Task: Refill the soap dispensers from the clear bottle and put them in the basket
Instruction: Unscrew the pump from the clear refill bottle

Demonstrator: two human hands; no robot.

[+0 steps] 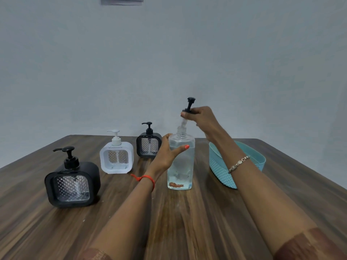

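From the head camera: grips the clear bottle point(180, 166) upright on the wooden worktop point(187, 222) with the left hand point(165, 156), fingers wrapped round its shoulder, thumb across the front. Pinches the black pump point(190, 105) in the right hand point(202, 117) fingers, just above the bottle's open neck, tube reaching down to it. Right of the bottle, a teal basket point(218, 166); left of it, the far black dispenser point(149, 145), then the white dispenser point(116, 156), then the near black dispenser point(72, 186).

Plain indoor room: wood-grain table point(56, 231) against bare pale wall point(169, 53); kind unclear.
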